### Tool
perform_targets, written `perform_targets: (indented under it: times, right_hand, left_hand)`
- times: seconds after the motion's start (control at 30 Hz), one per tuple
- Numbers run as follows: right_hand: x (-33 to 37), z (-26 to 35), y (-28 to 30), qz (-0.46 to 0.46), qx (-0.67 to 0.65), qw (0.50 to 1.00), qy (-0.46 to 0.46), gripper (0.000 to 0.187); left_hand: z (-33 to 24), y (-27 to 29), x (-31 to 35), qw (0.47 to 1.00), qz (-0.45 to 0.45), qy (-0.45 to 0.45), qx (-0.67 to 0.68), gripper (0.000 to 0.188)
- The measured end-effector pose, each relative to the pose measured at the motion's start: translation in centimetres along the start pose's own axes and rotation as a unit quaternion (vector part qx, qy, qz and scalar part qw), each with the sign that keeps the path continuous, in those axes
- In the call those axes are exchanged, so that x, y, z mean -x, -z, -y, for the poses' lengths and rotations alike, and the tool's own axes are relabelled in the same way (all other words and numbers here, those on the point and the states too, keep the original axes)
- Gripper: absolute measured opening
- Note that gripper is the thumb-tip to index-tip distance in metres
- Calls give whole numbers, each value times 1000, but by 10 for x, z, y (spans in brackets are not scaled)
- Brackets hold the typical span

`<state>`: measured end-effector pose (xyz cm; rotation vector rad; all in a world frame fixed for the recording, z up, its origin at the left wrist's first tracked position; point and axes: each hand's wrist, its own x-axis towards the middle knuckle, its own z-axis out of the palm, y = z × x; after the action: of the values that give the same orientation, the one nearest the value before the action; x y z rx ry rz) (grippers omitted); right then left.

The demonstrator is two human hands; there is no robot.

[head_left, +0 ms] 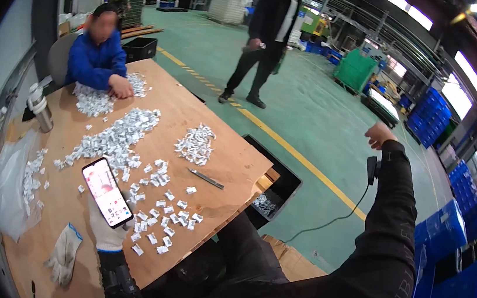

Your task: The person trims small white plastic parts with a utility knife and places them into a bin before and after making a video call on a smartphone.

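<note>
Black sleeve [389,231] overhangs green floor [306,118], right grip [379,135] unclear, left grip [104,232] holding phone [107,192] over wooden table [240,160].

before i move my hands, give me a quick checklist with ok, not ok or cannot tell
1. Left hand free: not ok, it is gloved and holds a phone.
2. Right hand over the table: not ok, it is raised off to the right.
3. Right hand empty: cannot tell, its fingers are curled.
4. Slim metal tool lying flat on the table: ok.
5. Co-worker's hand away from the phone: ok, it is at the far pile of white pieces.
</note>
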<state>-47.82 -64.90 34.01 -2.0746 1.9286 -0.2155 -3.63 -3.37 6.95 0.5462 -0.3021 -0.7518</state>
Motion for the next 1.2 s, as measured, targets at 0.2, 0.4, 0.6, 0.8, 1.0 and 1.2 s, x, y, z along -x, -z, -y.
perform_targets:
  times: [0.2, 0.4, 0.6, 0.8, 1.0, 1.2]
  right_hand:
    - [-14, 39, -130, 108, 233, 936, 240, 32]
    - [183, 148, -270, 188, 2, 875, 447, 37]
    - [319, 264, -371, 327, -255, 737, 534, 44]
    - [390, 335, -391, 436, -439, 670, 409, 46]
    - [402, 349, -397, 517, -412, 654, 367, 38]
    - [396, 349, -411, 517, -433, 644, 363, 35]
  left_hand:
    - [16, -2, -5, 977, -162, -85, 107, 56]
    - [12, 34, -14, 987, 108, 68, 100, 72]
    - [11, 27, -1, 996, 60, 36, 52, 71]
    - [14, 29, -1, 996, 37, 23, 79, 63]
    - [17, 33, -3, 994, 23, 20, 108, 59]
    - [15, 32, -2, 994, 21, 6, 104, 59]
